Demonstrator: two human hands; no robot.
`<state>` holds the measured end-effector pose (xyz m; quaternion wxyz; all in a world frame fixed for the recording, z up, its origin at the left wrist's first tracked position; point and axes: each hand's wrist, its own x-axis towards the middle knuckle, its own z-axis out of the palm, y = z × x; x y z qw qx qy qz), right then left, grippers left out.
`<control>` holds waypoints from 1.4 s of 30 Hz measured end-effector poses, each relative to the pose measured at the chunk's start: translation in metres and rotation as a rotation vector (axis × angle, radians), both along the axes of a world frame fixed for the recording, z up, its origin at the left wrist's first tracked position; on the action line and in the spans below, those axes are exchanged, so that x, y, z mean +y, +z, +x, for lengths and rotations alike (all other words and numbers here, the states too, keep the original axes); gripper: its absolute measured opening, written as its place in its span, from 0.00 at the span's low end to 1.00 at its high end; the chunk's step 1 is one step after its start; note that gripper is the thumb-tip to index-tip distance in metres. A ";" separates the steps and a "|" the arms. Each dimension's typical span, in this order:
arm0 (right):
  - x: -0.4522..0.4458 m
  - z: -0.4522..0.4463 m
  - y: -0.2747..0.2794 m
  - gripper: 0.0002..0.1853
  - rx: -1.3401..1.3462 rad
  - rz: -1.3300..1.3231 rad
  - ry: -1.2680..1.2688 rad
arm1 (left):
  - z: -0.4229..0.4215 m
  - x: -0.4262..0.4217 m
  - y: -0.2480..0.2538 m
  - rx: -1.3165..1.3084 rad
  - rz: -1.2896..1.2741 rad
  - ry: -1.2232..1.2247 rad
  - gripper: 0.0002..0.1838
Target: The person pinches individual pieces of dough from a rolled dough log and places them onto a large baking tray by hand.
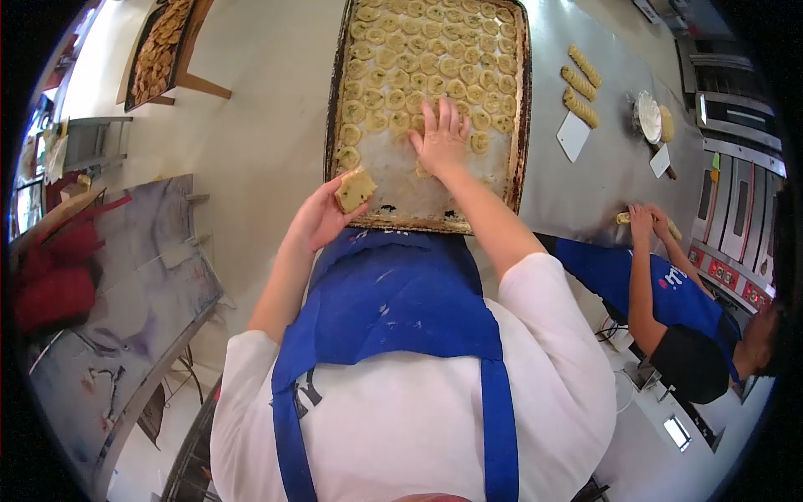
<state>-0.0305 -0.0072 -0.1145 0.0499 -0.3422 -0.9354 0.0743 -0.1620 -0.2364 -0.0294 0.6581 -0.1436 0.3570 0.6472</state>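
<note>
A large baking tray (523, 109) with a dark rim carries many rows of flat round dough pieces (431, 44) on pale paper. My left hand (322, 213) holds a block of speckled dough (355, 190) beside the tray's near left corner. Over the lower middle of the tray, my right hand (441, 146) reaches down with its fingers spread, the fingertips among the dough rounds. Whether anything lies under that palm is hidden. Bare paper shows in the near part of the tray.
On the metal table (544, 184) at the right lie twisted dough rolls (579, 82), a white scraper (573, 136) and a white bowl (647, 115). A co-worker (661, 293) handles dough there. A wooden-framed tray (159, 54) of baked pieces stands upper left.
</note>
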 end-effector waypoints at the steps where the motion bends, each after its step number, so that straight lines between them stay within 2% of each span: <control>1: 0.002 0.001 -0.004 0.36 0.019 0.034 -0.008 | 0.000 -0.002 -0.001 -0.012 -0.012 0.003 0.24; 4: 0.008 -0.003 0.002 0.37 -0.049 0.071 0.152 | -0.002 0.000 -0.004 -0.024 -0.026 -0.023 0.24; 7: -0.012 0.000 0.005 0.36 0.111 0.019 0.115 | -0.002 0.003 -0.007 -0.017 -0.025 -0.042 0.24; 8: -0.017 0.003 -0.006 0.36 0.044 0.041 0.131 | -0.001 0.003 -0.007 -0.012 -0.016 -0.038 0.24; 11: -0.017 0.003 -0.001 0.31 0.147 0.069 0.067 | -0.001 0.005 -0.003 0.026 -0.039 -0.051 0.24; 14: -0.004 0.018 0.017 0.23 0.197 -0.247 -0.109 | -0.005 0.007 0.001 0.079 -0.067 -0.079 0.24; 17: -0.012 0.052 0.031 0.16 0.047 -0.450 -0.175 | -0.009 0.001 -0.011 0.051 -0.034 -0.069 0.24; 20: -0.032 0.061 0.038 0.14 0.077 -0.619 -0.278 | -0.011 -0.001 -0.020 -0.004 -0.015 -0.095 0.24; 23: -0.038 0.056 0.028 0.13 0.154 -0.547 -0.311 | -0.006 0.004 -0.013 -0.009 -0.025 -0.099 0.24; 26: -0.038 0.044 0.050 0.13 0.054 -0.687 -0.347 | -0.006 0.005 -0.011 -0.017 -0.040 -0.100 0.24; 29: -0.036 0.047 0.044 0.13 0.168 -0.693 -0.359 | -0.004 0.008 -0.011 -0.003 -0.049 -0.114 0.24; 32: -0.008 0.066 0.028 0.13 0.288 -0.880 -0.248 | -0.005 0.006 -0.017 -0.009 -0.023 -0.120 0.24; 35: 0.038 0.085 0.062 0.11 -0.118 -0.866 -0.173 | -0.006 0.004 -0.023 -0.027 -0.003 -0.132 0.24; 37: 0.068 0.099 0.061 0.10 -0.417 -0.663 -0.066 | -0.006 0.004 -0.025 -0.034 0.003 -0.136 0.24; 40: 0.101 0.109 0.057 0.09 -0.455 -0.489 -0.042 | -0.005 0.005 -0.025 -0.035 0.005 -0.134 0.25; 42: 0.114 0.109 0.052 0.08 -0.324 -0.439 -0.071 | -0.003 0.007 -0.022 -0.037 0.008 -0.130 0.25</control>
